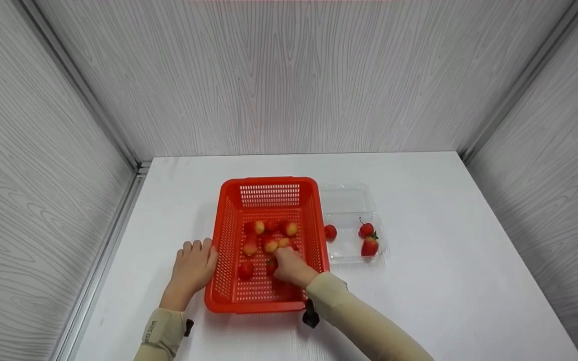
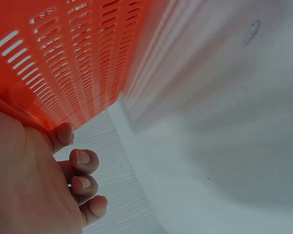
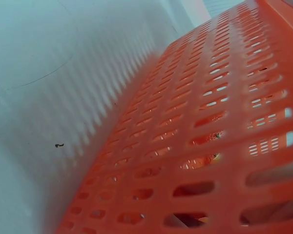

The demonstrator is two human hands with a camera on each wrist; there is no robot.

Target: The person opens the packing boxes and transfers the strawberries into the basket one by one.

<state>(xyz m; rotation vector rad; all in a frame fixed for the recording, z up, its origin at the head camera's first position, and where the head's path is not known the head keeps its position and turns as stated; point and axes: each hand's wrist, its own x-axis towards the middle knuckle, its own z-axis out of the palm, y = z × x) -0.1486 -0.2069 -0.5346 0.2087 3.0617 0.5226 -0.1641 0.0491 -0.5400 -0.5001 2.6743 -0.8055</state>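
A red slotted plastic basket [image 1: 261, 307] holds several red-and-yellow fruits [image 1: 270, 244] and red ones. My left hand [image 1: 194, 264] grips the basket's left rim; in the left wrist view its fingers [image 2: 83, 161] curl below the rim, and the thumb is hidden there. Inside the basket, my right hand [image 1: 291, 268] reaches down with bent fingers, right beside a strawberry [image 1: 271, 266] with a green leaf. Whether its fingertips pinch this fruit is hidden from above. Only slivers of that hand show through the basket's slots in the right wrist view.
A clear hinged plastic box [image 1: 346, 253] lies open against the basket's right side. It contains a strawberry [image 1: 370, 246], a cherry with a stem [image 1: 366, 230] and another red fruit [image 1: 330, 232]. Pale wood-grain panels [image 1: 289, 75] enclose the white table [image 1: 444, 240] at the back and sides.
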